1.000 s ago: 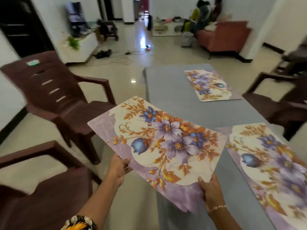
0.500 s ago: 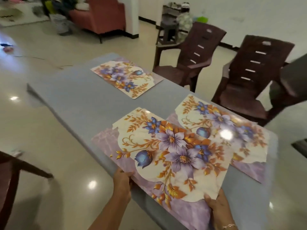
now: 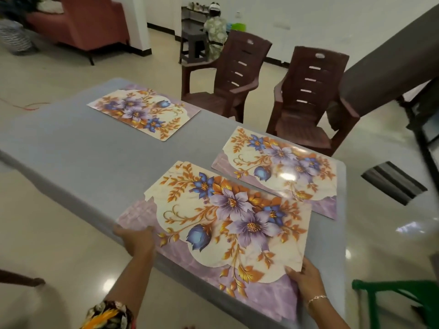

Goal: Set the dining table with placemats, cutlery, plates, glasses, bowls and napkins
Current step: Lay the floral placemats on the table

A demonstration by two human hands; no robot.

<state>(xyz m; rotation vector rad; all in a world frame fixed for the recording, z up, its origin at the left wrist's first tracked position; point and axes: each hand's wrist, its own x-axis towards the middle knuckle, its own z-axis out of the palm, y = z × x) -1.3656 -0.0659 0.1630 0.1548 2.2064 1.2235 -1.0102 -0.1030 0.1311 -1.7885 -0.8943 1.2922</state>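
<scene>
1. The left hand (image 3: 136, 238) pinched the near-left corner of the near mat (image 3: 221, 224), its grip closed on the edge where the mat overhung the near rim of the table (image 3: 78, 160).
2. The right hand (image 3: 306, 281) held the near-right corner of the same mat, fingers curled under and thumb on top, a bracelet (image 3: 317, 298) on its wrist.
3. That mat lay almost flat on the table's near side. A second edge showed at its far-left corner, so it may have been two mats stacked; I could not tell for sure.
4. Just beyond it on the right, close but apart, a second mat (image 3: 280, 172) lay flat.
5. Farther off and to the left, well apart from both, a third mat (image 3: 142, 113) lay near the far edge.
6. Past the table stood two brown chairs (image 3: 306, 98).
7. No cutlery, plates, glasses, bowls or napkins were in sight, so the mat stage seemed in hand.
8. The next move likely called for squaring this mat to the table's edge and letting go with both hands, then filling the bare left stretch of the table.
</scene>
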